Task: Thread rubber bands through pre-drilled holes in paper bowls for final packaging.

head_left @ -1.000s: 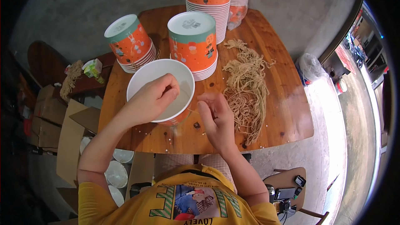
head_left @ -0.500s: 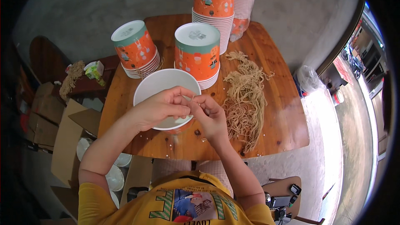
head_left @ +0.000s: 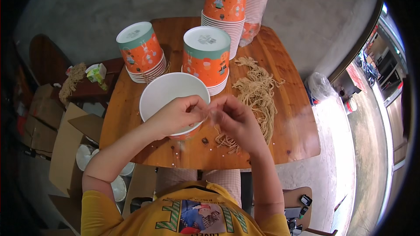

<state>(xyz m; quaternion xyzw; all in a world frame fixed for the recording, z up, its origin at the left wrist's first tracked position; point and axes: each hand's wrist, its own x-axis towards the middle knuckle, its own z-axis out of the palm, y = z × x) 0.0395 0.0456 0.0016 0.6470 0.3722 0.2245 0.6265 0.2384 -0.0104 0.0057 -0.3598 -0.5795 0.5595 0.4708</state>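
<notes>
An open paper bucket (head_left: 164, 88), white inside with an orange outer wall, stands on the table before me. Over its near right rim, my left hand (head_left: 183, 114) is closed in a pinch. My right hand (head_left: 234, 120) is just beside it, thumb and fingers bent together and slightly blurred. Whatever lies between the fingertips is too thin and smeared to name. Right of the bucket lies a tangled bundle of tan cords (head_left: 258, 94), partly covered by my right hand.
Upside-down orange and green bucket stacks stand behind: one left (head_left: 141, 46), one central (head_left: 205, 57) and a taller one (head_left: 224, 6). The wooden table (head_left: 293, 118) holds small white specks. An open carton (head_left: 65, 153) with white containers sits at lower left, a chair (head_left: 302, 196) at lower right.
My right hand has shifted right and its fingertips have drawn a little away from my left hand's. My left hand stays over the bucket rim. The view has moved slightly.
</notes>
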